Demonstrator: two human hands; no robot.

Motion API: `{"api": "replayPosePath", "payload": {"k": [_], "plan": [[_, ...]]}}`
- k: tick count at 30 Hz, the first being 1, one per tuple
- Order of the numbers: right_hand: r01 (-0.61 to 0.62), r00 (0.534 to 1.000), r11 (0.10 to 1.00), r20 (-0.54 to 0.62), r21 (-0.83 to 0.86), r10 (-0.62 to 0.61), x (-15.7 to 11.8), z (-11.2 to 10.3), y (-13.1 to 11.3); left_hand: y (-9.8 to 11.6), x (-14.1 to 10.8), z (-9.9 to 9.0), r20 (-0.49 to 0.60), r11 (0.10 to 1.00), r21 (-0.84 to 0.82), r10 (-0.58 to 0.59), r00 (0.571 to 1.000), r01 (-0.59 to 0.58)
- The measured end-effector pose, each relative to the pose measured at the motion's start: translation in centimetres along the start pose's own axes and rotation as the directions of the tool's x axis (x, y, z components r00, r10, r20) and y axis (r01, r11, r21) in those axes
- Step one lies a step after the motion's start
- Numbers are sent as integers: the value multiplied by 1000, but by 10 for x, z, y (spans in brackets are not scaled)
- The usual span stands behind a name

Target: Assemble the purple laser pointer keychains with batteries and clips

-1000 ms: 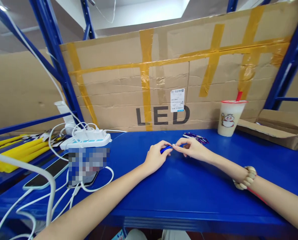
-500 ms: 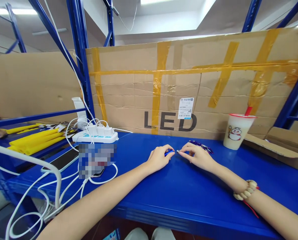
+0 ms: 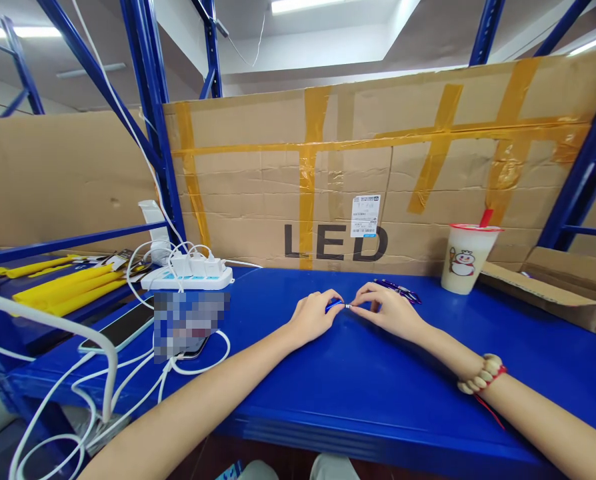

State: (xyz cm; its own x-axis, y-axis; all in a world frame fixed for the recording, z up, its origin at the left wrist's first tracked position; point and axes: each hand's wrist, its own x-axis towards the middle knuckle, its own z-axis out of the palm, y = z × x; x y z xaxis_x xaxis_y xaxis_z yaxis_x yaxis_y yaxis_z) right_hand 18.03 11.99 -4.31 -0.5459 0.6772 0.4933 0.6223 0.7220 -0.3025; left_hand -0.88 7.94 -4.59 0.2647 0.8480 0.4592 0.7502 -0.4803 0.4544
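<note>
Over the middle of the blue tabletop (image 3: 298,387), my left hand (image 3: 314,317) is closed in a pinch around a short blue pen barrel (image 3: 333,305). Facing it, my right hand (image 3: 388,310) pinches a small silvery pen tip (image 3: 348,306) between thumb and fingertips. The tip meets the open end of the barrel; whether it sits inside, I cannot tell. Most of the barrel is hidden by my left fingers. Just behind my right hand lie several dark blue and purple pen parts (image 3: 401,291).
A cup with a red straw (image 3: 471,259) and an open cardboard box (image 3: 553,293) stand right. Left are a white power strip (image 3: 188,273), a phone (image 3: 121,325), a blurred item (image 3: 191,327) and white cables (image 3: 223,347). A large taped carton (image 3: 258,200) closes off the back.
My right hand has moved left toward my left hand, closing the small gap, so the tip now meets the blue barrel. The view has shifted slightly right.
</note>
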Motion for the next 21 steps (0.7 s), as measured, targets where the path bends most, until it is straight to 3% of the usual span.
{"api": "replayPosePath", "payload": {"k": [21], "plan": [[22,1000,1000,6,-21,-22,-1,1,2,2,0,-2,52,988,135,66,996,-73]]}}
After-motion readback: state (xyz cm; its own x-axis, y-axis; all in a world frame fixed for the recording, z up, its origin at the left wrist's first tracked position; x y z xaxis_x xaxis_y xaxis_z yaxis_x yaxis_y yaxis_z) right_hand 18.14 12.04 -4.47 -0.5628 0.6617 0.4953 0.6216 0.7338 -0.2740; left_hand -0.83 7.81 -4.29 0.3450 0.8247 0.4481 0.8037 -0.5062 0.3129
